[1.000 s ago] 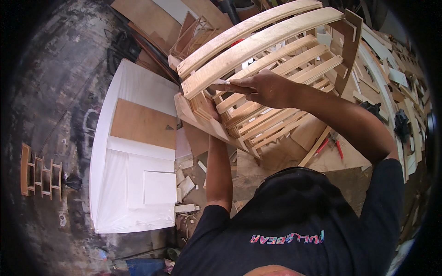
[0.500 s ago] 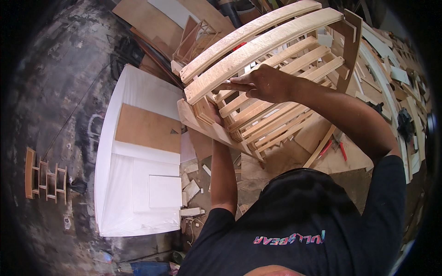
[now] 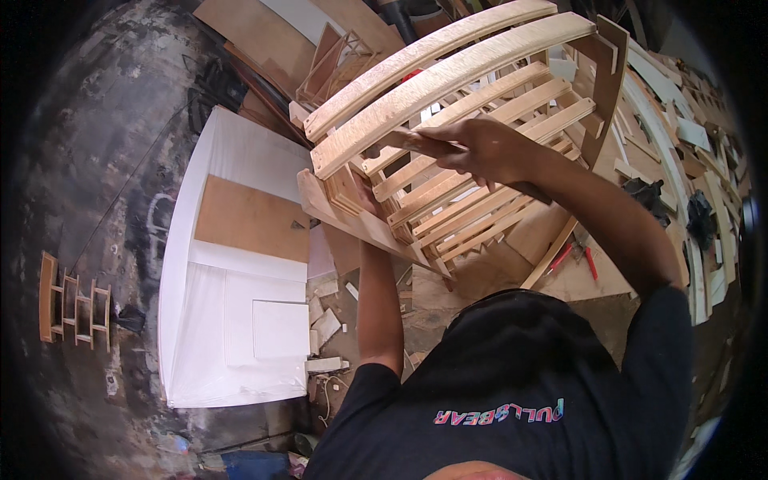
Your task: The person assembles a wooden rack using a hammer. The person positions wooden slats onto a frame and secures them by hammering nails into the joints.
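Observation:
A pale wooden slatted frame [image 3: 456,84], with two thick curved rails over rows of slats, fills the upper middle. My right hand [image 3: 490,148] is above the slats, closed around the handle of what looks like a hammer [image 3: 428,144]. Its dark head end lies close to the near curved rail's left part, and the handle's butt shows below my wrist. My left hand [image 3: 366,194] reaches up at the frame's left end, beside the stacked wooden blocks [image 3: 346,190]. Its fingers are hidden behind the wood.
Red-handled pliers [image 3: 590,262] rest on a board under the frame. To the left stands a white plastic-wrapped panel [image 3: 184,320] with a brown board [image 3: 252,220] on it. Wood offcuts [image 3: 696,136] pile up at right. Scraps [image 3: 326,326] litter the floor near my left arm.
My right hand has shifted slightly right and down and its wrist has turned, so the hammer's length now shows. The whole view has slid a little; the frame appears slightly further left.

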